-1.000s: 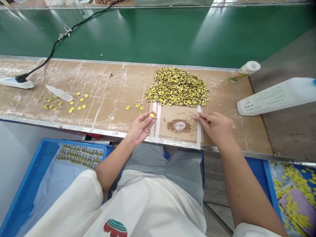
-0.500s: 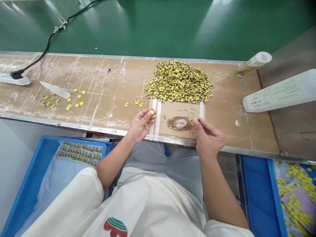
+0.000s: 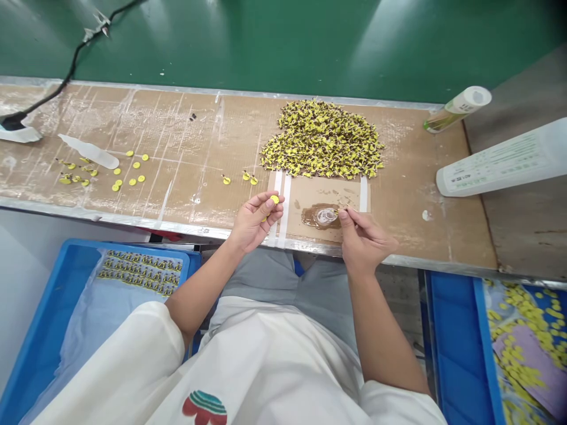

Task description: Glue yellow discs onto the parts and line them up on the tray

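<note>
My left hand (image 3: 257,219) is closed, pinching a round yellow disc (image 3: 274,199) between thumb and fingers; more yellow shows lower in the palm. Thumb and fingertips of my right hand (image 3: 365,236) pinch a small yellow-and-dark piece (image 3: 337,212), mostly hidden by the fingers. Its tip is at the edge of a clear wet blob (image 3: 326,216), which sits in a brown stain on a taped cardboard sheet (image 3: 292,233). Behind the sheet lies a large heap of small yellow-and-dark pieces (image 3: 323,139). A few discs bearing dark pieces (image 3: 227,180) lie left of it.
Loose yellow discs (image 3: 136,165) and a white pointed bottle (image 3: 91,152) lie on the left. Two bottles, one small (image 3: 458,109) and one large (image 3: 500,158), lean at the right. Blue trays (image 3: 66,307) flank me below the table; the right one holds yellow discs (image 3: 522,354).
My right hand has moved left, bringing its small piece to the wet blob. My left hand still holds the yellow disc in about the same place. The whole view has shifted slightly.
</note>
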`<state>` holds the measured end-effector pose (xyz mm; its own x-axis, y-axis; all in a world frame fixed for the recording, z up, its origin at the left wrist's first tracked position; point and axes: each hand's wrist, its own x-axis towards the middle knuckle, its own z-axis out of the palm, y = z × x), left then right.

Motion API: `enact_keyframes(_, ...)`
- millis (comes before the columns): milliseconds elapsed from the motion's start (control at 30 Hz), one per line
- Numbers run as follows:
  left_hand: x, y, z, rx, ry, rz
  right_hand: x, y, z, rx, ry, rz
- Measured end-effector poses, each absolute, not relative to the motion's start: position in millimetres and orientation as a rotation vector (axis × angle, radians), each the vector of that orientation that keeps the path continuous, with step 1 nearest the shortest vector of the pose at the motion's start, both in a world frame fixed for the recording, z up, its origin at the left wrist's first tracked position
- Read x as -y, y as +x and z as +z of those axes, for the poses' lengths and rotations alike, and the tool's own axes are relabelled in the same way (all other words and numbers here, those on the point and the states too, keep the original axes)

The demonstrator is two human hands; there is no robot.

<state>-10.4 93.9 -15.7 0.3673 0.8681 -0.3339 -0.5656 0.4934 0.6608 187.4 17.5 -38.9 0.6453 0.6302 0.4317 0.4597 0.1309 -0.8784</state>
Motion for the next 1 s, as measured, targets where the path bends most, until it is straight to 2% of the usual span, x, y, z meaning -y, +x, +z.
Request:
enact_keyframes(333, -93.6, -12.8, -16.7, -0.673, 0.477, 0.966, -19.6, 187.2, -38.8, 0.943, -1.434, 0.182)
enact_keyframes(600, -93.7, -12.5, -19.5, -0.661, 0.499, 0.981, -20.2, 192.9, -38.1, 1.079, -1.509, 0.014)
enact_keyframes(1000, -92.6, -13.3, -20.0, -0.688, 0.497, 0.979, -18.5, 191.8, -35.1, 1.138, -1.51, 0.001)
